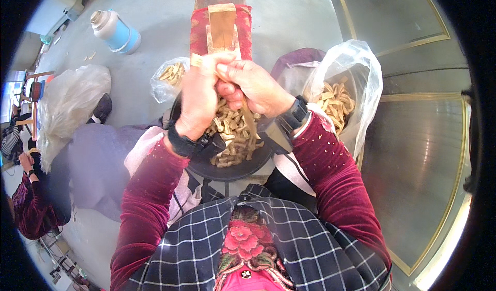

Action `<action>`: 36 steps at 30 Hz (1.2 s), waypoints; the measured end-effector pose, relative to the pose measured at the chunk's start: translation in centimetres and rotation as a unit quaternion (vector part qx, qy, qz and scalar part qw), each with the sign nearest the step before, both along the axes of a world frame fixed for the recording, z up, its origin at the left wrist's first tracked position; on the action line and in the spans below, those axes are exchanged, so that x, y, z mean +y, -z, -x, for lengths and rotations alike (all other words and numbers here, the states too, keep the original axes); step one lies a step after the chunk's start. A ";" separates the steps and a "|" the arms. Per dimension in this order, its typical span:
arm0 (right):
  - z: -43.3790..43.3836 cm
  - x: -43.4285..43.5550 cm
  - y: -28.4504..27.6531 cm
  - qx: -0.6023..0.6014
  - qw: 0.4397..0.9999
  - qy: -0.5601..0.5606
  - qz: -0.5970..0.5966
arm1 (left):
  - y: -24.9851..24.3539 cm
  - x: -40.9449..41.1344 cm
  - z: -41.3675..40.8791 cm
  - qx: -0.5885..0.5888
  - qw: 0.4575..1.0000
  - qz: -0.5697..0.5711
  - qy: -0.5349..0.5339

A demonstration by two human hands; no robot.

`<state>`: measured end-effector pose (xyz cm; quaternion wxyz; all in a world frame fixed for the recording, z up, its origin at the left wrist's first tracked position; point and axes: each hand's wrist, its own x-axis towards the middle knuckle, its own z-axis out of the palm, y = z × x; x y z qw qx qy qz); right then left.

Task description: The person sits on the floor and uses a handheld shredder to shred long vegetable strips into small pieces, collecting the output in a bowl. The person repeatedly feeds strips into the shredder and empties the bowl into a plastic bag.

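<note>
My left hand (201, 89) and my right hand (252, 85) meet in front of me, fingers closed together on a pale, flat strip (197, 60) whose end sticks out past my left hand; its material is unclear. A thin brownish blade-like piece (248, 118) reaches down from under my right hand. Below both hands sits a round black pan (226, 174) with many short tan pieces (232, 151) in it. Just beyond my hands a wooden block (223, 23) lies on a red patterned cloth (199, 27) over a narrow board or bench.
An open clear plastic bag (366, 70) of curled tan strips (337, 101) stands at right. A smaller bag (159, 87) with pale pieces lies at left, with a blue and white flask (120, 35) beyond it. At far left are a large plastic bag (73, 101) and another person's hand (26, 162).
</note>
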<state>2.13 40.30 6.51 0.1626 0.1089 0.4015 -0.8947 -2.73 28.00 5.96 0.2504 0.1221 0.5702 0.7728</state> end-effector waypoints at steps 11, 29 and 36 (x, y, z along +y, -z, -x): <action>-1.4 0.3 -2.7 0.055 0.996 -0.010 0.068 | -2.3 -2.8 3.8 0.397 0.896 -0.041 -0.194; -1.8 1.9 -1.5 -0.036 0.998 -0.030 -0.035 | -1.2 -1.5 1.1 0.504 0.859 0.090 0.003; -1.2 2.1 -0.8 0.151 0.948 0.033 -0.278 | -1.3 -1.8 0.5 0.265 0.949 0.171 0.014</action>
